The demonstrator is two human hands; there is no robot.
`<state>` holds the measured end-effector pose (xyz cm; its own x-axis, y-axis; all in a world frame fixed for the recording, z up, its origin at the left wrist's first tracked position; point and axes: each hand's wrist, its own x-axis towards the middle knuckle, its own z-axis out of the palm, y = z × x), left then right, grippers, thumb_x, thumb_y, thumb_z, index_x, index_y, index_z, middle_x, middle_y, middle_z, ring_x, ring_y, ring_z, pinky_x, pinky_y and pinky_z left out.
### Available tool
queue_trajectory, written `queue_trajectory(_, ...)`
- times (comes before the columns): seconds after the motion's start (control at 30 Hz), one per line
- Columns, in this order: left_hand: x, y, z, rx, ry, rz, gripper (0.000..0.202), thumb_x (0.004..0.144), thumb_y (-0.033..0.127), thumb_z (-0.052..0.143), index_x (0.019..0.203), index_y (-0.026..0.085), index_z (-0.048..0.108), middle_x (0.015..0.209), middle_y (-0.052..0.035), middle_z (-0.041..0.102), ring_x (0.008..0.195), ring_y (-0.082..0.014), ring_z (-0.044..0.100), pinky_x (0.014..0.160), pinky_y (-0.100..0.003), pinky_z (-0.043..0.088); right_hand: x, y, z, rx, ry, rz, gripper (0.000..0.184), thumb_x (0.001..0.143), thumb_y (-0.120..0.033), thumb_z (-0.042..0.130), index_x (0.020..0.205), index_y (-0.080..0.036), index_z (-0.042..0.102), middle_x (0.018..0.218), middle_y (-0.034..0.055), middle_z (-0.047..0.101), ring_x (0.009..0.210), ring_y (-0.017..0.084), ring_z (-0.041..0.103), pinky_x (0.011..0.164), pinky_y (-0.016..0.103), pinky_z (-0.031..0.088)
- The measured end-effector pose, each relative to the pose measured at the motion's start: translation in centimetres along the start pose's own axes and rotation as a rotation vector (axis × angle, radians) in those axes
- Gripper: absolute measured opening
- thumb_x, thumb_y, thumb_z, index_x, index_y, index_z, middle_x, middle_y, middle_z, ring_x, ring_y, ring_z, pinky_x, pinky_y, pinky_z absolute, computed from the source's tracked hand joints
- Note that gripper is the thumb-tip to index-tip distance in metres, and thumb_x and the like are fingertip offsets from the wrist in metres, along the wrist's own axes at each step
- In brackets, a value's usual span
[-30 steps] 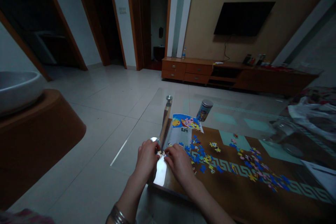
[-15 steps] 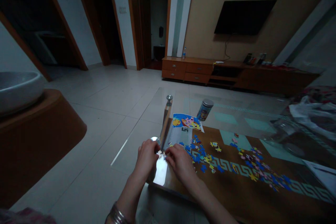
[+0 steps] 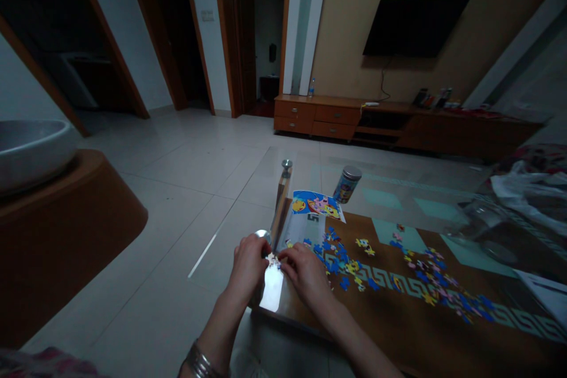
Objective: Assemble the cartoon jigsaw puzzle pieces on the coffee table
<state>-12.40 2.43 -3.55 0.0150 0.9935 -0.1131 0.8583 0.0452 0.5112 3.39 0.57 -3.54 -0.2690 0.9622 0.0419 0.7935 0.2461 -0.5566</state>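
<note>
Both my hands are close together over the near left corner of the glass table (image 3: 310, 323). My left hand (image 3: 250, 260) pinches the left side of some small pale jigsaw pieces (image 3: 274, 261). On their right side, my right hand (image 3: 305, 269) has its fingertips closed on the same pieces. Whether these are joined I cannot tell. Right of my hands lies a loose pile of blue and yellow jigsaw pieces (image 3: 339, 257). A small yellow cluster (image 3: 365, 247) lies apart, and a second pile (image 3: 436, 274) spreads farther right. Behind them is a colourful cartoon picture sheet (image 3: 316, 205).
A cylindrical tin (image 3: 348, 184) stands behind the picture sheet. At the right are a clear glass-like vessel (image 3: 481, 218), a plastic bag (image 3: 531, 192) and a white sheet (image 3: 543, 292). A round basin (image 3: 35, 150) on a brown stand is at the left.
My hands stay almost in place, with slight finger movement at the pale jigsaw pieces. The whole view has shifted very slightly.
</note>
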Motion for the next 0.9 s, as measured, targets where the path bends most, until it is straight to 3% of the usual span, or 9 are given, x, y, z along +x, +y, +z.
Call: queue_trajectory(0.9,0.1,0.0,0.1,-0.018,0.005,-0.011,0.019,0.068,0.006,0.065,0.083,0.018,0.068,0.095,-0.0049,0.064,0.098,-0.0201,0.055,0.086,-0.029,0.037,-0.3,-1.3,0.4,-0.037,0.065,0.033,0.008,0.083,-0.018,0.065,0.091,-0.016,0.067,0.091,0.0071,0.066,0.089,0.024,0.060,0.076,0.030,0.042)
